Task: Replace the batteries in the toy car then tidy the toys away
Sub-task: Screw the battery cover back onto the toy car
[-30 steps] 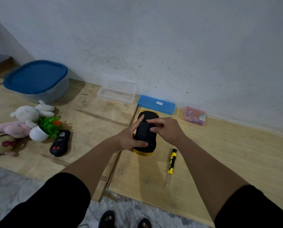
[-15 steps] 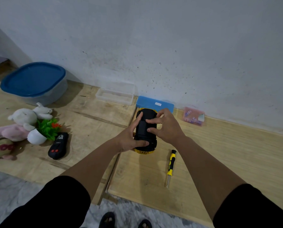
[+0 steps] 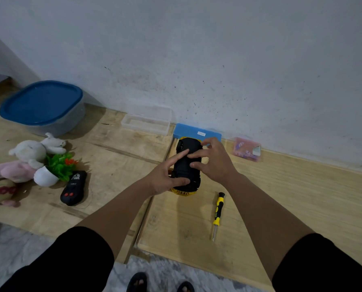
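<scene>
Pale wooden boards form the surface below a scuffed grey wall, and the toy car (image 3: 186,167) sits upside down at the centre of the frame, black underside up, yellow body showing at its near end.

It looks like a light, rigid plastic shell, likely a little slick on the smooth belly. The sides near the wheels seem the surest place to steady it, leaving the battery hatch free.

The left hand (image 3: 166,175) is half open, its thumb lying along the near part of the underside and a forefinger reaching up over the middle, so it braces the car rather than clamps it. The right hand (image 3: 214,160) is spread, fingertips touching the far right flank and belly; it pinches nothing that can be seen.

A yellow-and-black screwdriver (image 3: 217,214) lies untouched just right of the car. Soft toys (image 3: 28,159) and a black remote (image 3: 73,187) wait at left, near a blue-lidded tub (image 3: 42,105).
</scene>
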`<action>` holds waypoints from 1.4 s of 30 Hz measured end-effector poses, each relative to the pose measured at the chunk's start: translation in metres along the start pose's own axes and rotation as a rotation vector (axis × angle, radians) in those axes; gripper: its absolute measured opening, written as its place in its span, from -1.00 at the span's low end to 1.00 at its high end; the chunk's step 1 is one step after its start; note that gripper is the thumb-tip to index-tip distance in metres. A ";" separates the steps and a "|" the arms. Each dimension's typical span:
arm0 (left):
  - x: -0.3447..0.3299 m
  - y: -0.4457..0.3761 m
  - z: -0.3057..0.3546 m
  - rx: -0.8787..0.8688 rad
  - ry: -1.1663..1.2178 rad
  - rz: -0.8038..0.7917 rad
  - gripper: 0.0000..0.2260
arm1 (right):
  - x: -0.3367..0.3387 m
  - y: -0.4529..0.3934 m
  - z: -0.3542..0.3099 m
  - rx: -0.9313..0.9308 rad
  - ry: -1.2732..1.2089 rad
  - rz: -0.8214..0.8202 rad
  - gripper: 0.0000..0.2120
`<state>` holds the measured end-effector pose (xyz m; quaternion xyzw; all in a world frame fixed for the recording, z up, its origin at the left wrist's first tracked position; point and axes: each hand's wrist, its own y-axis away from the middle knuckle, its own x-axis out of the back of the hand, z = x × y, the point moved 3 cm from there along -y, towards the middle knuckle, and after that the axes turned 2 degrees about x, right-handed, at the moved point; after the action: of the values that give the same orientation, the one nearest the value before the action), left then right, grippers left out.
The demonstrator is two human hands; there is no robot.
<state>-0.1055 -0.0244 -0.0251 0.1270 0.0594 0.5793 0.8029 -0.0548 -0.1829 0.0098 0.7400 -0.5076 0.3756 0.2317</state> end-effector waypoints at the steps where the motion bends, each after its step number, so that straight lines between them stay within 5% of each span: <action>1: 0.000 0.000 0.002 0.004 0.024 0.010 -0.32 | 0.000 0.000 0.001 -0.029 -0.061 0.025 -0.74; 8: 0.006 0.000 0.012 0.048 0.063 0.019 -0.39 | -0.006 0.005 0.000 -0.165 -0.537 -0.114 -0.65; 12: -0.001 0.001 0.013 0.053 0.049 0.057 -0.55 | -0.009 0.009 0.003 -0.220 -0.612 -0.085 -0.65; 21: -0.012 -0.005 0.001 0.010 -0.102 0.067 -0.52 | -0.007 0.033 0.023 -0.305 -0.562 -0.156 -0.63; 27: -0.015 -0.010 -0.021 0.066 -0.167 0.094 -0.50 | -0.017 0.067 0.064 -0.405 -0.237 0.079 -0.53; 36: -0.030 -0.012 -0.047 0.122 -0.181 0.103 -0.49 | -0.054 0.099 0.090 -0.508 -0.131 -0.062 -0.40; 42: -0.028 -0.013 -0.048 0.141 -0.174 0.107 -0.49 | -0.049 0.099 0.086 -0.565 -0.115 -0.014 -0.28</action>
<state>-0.1141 -0.0485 -0.0765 0.2357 0.0233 0.6027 0.7620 -0.1286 -0.2542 -0.0849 0.6697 -0.5994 0.1749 0.4020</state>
